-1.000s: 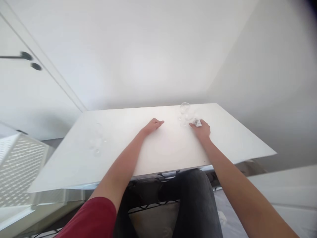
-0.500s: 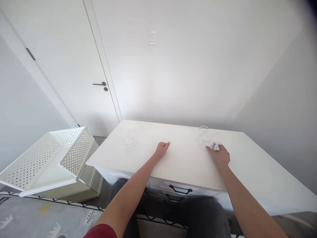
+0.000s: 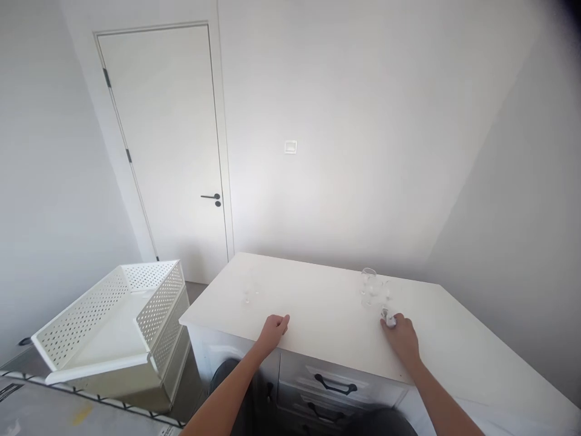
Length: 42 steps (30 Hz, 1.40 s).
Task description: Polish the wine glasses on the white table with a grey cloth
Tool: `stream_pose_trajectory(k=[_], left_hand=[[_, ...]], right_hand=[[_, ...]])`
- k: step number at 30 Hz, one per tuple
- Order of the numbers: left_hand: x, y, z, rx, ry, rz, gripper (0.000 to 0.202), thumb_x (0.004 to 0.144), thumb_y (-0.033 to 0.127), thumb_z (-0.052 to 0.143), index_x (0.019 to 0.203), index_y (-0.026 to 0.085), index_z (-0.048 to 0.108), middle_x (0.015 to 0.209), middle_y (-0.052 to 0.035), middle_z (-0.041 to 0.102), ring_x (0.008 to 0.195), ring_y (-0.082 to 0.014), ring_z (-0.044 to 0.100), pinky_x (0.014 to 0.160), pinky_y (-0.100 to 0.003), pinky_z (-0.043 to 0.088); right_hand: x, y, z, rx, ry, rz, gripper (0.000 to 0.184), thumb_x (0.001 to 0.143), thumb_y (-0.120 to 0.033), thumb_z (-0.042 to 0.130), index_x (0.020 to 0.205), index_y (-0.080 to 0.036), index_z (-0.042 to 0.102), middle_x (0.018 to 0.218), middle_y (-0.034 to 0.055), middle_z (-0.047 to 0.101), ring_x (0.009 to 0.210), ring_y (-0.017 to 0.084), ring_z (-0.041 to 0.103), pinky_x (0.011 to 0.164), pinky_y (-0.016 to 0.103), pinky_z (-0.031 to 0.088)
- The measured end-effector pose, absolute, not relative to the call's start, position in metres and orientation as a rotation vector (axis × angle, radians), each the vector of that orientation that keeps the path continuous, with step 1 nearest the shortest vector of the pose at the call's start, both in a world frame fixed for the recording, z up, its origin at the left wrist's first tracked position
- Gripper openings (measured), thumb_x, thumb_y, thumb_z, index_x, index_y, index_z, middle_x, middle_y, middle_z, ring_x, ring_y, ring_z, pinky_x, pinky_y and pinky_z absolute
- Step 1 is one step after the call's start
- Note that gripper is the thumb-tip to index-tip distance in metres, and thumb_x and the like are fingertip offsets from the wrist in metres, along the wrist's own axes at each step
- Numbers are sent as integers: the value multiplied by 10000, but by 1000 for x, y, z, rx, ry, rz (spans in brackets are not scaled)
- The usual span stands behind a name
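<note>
My left hand [image 3: 275,329] is closed in a loose fist near the front edge of the white cabinet top [image 3: 318,321], with nothing visible in it. Between the thumb and fingers of my right hand [image 3: 402,339] is a small crumpled white-and-grey wad [image 3: 388,317]; its material is unclear. Just beyond this hand stand several clear drinking glasses [image 3: 370,283], apart from my fingers. Toward the left side of the top, more clear glassware [image 3: 252,286] shows only faintly, so its shape is hard to make out.
Stacked white perforated bins [image 3: 158,315] stand to the left of the cabinet. Drawers with black handles [image 3: 336,384] face me below the top. Behind are a wall with a white switch [image 3: 290,147] and a closed door [image 3: 163,139]. A grey printed surface [image 3: 40,412] lies at lower left.
My view has tilted up. My right hand, still holding the wad, is a little farther from the glasses. My left hand has drawn back toward the front edge.
</note>
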State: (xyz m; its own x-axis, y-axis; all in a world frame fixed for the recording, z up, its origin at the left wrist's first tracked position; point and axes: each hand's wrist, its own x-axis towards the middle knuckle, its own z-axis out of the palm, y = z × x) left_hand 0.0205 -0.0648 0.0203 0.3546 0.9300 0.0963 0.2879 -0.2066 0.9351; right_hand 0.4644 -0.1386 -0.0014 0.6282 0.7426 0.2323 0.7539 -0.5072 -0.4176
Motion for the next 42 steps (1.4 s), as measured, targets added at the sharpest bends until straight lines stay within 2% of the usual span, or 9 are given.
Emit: stream_pose_trajectory(k=[5,11,15,19,22,25,30,35,42], left_hand=[[23,-66,21,1717,1060,919,813,840,923,481,478,223,279,519,-4,236,543,-140,231,657,-350,215],[16,-66,36,1487,1034,1071,800,790,958,489,511,225,326,553,-1,276,553,-152,281,626,-338,300],[-3,-65,30,1030,1083,1447,687,798,813,621,609,231,309,603,26,274,540,-132,286,551,-279,269],[-25,-61,22,705,1091,1747,471,925,635,609,809,248,365,637,63,307,517,-104,300,509,-216,259],[-39,-54,31,490,1020,1673,342,1011,603,527,1108,299,405,631,85,447,475,-96,343,487,-185,271],[-49,-44,42,388,975,1482,450,1051,656,429,1341,317,371,761,-1,663,488,-96,475,513,-178,374],[-60,-28,43,450,880,1281,650,1027,761,375,1521,339,399,959,-105,778,570,-128,624,532,-190,464],[-63,-17,44,505,806,1205,599,1016,745,430,1465,350,455,1101,-119,806,610,-134,669,544,-201,502],[-62,-23,50,463,710,1263,383,1064,561,532,1045,181,583,1203,-131,781,720,-121,723,582,-207,536]], right_hand=[[442,-158,-9,-2319,-1298,-94,110,970,-282,478,908,-231,552,951,124,643,946,328,693,867,406,535],[447,-161,-21,-2196,-1317,-15,163,952,-393,447,897,-276,546,965,118,647,983,347,711,861,451,569],[454,-156,-27,-2158,-1272,18,190,880,-466,452,820,-303,529,934,125,649,987,385,711,877,508,582],[456,-153,-29,-2135,-1247,41,199,804,-499,484,814,-309,544,923,132,656,998,398,708,866,515,584],[456,-154,-28,-2155,-1292,19,187,809,-477,475,824,-298,527,903,131,641,960,395,703,850,515,576],[455,-156,-27,-2182,-1312,-4,175,853,-455,446,843,-292,510,913,131,637,946,387,704,839,505,571],[450,-160,-23,-2209,-1331,-3,156,921,-401,431,842,-286,499,930,126,643,963,370,703,839,479,562],[447,-161,-20,-2212,-1325,-46,131,934,-346,473,863,-263,544,911,108,644,922,339,693,833,440,542],[451,-161,-26,-2252,-1379,-32,179,1021,-336,429,943,-230,551,950,98,638,939,300,690,801,370,503]])
